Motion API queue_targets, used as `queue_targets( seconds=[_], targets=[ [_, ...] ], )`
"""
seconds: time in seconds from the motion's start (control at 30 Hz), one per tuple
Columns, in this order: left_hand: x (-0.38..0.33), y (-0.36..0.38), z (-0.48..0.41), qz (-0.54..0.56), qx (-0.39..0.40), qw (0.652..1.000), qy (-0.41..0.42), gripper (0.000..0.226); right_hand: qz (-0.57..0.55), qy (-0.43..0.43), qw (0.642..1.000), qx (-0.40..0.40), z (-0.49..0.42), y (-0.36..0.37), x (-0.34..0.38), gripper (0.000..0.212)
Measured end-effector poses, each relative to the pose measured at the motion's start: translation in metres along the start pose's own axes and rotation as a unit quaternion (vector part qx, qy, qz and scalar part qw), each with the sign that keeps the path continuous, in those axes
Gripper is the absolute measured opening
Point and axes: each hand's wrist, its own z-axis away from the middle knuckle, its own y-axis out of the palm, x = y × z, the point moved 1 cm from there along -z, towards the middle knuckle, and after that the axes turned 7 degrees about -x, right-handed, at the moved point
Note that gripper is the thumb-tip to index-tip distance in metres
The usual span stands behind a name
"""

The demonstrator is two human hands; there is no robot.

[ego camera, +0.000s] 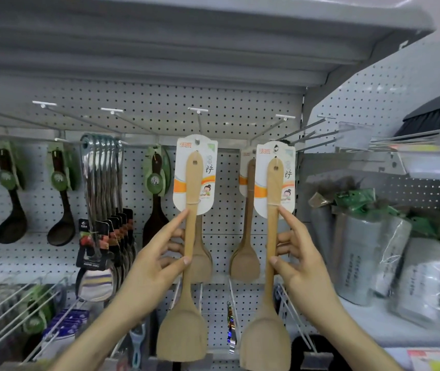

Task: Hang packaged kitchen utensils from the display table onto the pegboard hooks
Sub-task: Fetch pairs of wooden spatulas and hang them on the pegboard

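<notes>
L hand [157, 261] gripping carded wooden spatula [190, 236], R hand [297, 255] gripping second carded spatula [271, 236]; both upright w/ cards up at pegboard hooks [198, 120].

The two held spatulas, left [190, 236] and right [269, 250], are pale tan wood. Each card [208, 162] is white with an orange band, red lettering and a small cartoon figure; the second card [287, 167] matches. The pegboard [160, 103] is light grey, dotted with dark holes. The ladles [11, 210] are dark brown with green tags. The hanging spoons [103, 178] are shiny silver, with black labels. The spatula [245, 236] behind is duller brown. The bundles [360, 250] at right are grey with green tops.
</notes>
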Motion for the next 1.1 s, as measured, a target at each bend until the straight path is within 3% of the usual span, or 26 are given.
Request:
queue_targets(
  seconds=[0.63,1.1],
  targets=[
    [0.052,0.028,-0.07,-0.028,0.0,0.999,-0.028,0.092,0.004,0.042,0.999,0.002,-0.069,0.044,-0.063,0.098],
    [0.122,0.043,-0.122,-0.044,-0.034,0.998,-0.008,0.088,0.047,0.023,0.999,-0.011,-0.118,0.075,-0.122,0.094]
  ],
)
